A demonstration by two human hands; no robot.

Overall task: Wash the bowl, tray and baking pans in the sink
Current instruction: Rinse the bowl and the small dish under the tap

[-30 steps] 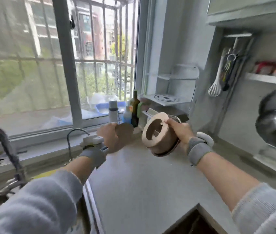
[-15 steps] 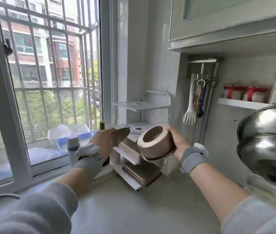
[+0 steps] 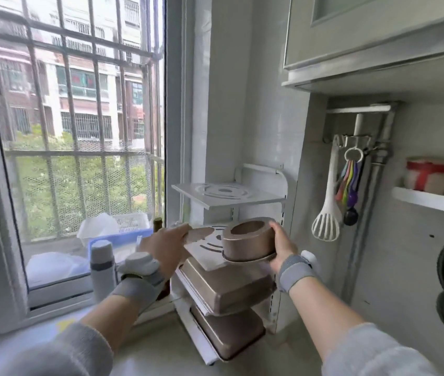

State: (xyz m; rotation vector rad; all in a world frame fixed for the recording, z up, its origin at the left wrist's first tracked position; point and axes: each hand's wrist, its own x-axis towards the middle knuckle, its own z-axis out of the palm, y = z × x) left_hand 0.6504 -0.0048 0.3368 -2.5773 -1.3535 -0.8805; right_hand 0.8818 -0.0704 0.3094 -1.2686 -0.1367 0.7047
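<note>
Both hands have advanced from the open counter to the white corner rack (image 3: 256, 196), and the view has swung right toward it. Round baking pan (image 3: 248, 241): held upside down at the rack's middle shelf (image 3: 207, 253), its rim overlapping the shelf's front edge; whether it touches the shelf cannot be told. Right hand (image 3: 283, 245): fingers curled round the pan's right wall. Left hand (image 3: 166, 246): pinches a flat brown disc (image 3: 199, 234), held level over the middle shelf, just left of the pan.

Clearances: the top shelf is bare, with open space between it and the pan. Two rectangular baking pans (image 3: 226, 287) occupy the lower tiers, their corners projecting past the rack front. A white bottle (image 3: 103, 267) stands near the left wrist by the window frame. A whisk (image 3: 326, 213) and coloured measuring spoons (image 3: 349, 183) hang right of the rack.
</note>
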